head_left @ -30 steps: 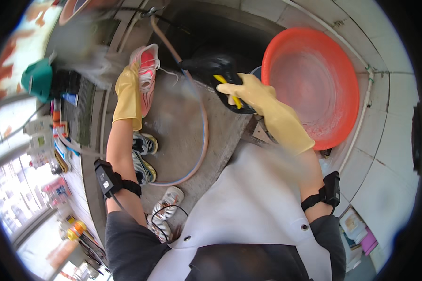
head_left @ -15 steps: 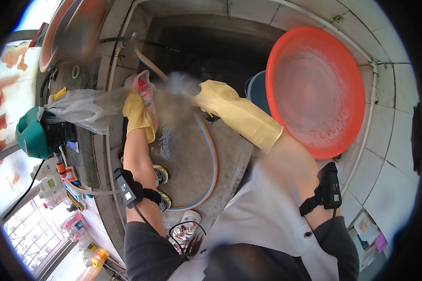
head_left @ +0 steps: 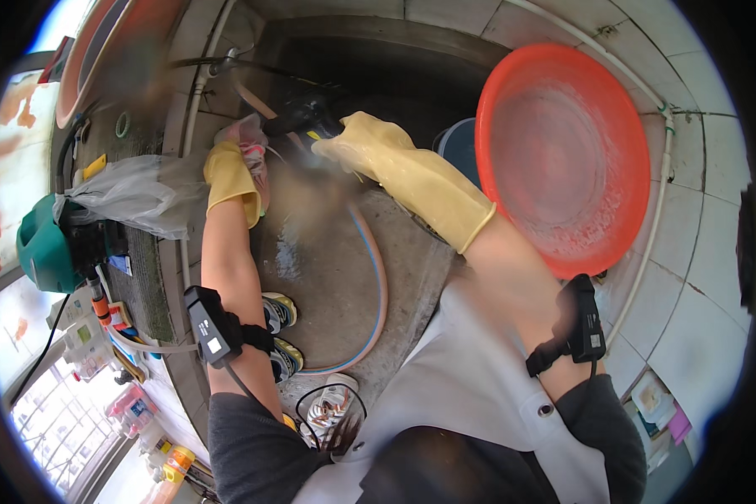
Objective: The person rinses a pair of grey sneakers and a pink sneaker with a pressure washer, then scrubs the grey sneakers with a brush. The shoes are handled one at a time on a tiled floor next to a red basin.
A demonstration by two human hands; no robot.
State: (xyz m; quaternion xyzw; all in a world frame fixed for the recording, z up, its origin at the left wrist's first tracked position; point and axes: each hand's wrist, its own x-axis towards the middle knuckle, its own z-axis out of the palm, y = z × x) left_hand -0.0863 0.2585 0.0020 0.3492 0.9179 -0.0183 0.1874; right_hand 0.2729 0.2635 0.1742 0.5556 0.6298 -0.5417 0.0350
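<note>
My left hand, in a yellow rubber glove, grips a pink and white shoe beside the low wall on the left. Just right of the shoe is a black spray gun with a small yellow part. My right hand, gloved in the same yellow rubber, is closed around that gun. A blurred smudge over the middle of the picture hides some of the floor below both hands.
On the right a big red basin leans in front of a dark bucket. A pinkish hose loops over the wet concrete floor. More shoes stand near my feet. A green machine and a clear plastic bag occupy the left ledge.
My right hand has shifted left and up, bringing the black gun closer to the shoe and into clearer sight. The left hand and shoe have moved slightly left and up.
</note>
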